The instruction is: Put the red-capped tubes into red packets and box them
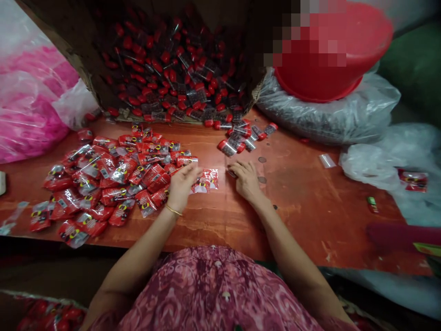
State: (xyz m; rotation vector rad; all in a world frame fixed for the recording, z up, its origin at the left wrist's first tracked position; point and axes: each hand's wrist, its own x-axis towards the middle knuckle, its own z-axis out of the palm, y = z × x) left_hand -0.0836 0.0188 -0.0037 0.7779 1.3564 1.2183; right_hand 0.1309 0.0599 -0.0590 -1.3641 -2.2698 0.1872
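My left hand point(182, 184) rests on the red-brown table point(310, 197) with its fingers curled on a small red printed packet point(206, 180). My right hand point(245, 178) lies just right of that packet, fingers bent down onto the table near a small dark item; what they hold is hidden. A heap of several filled red packets point(110, 177) spreads to the left of my left hand. Small clear-wrapped red-capped pieces point(237, 140) lie beyond my right hand.
An open cardboard box point(172, 64) full of red-capped pieces stands at the back. A red basin point(330, 55) sits on a grey plastic bag point(327, 112) at back right. Pink bags point(31, 101) lie at left, white bags point(386, 165) at right. A small lighter point(371, 203) lies near the right edge.
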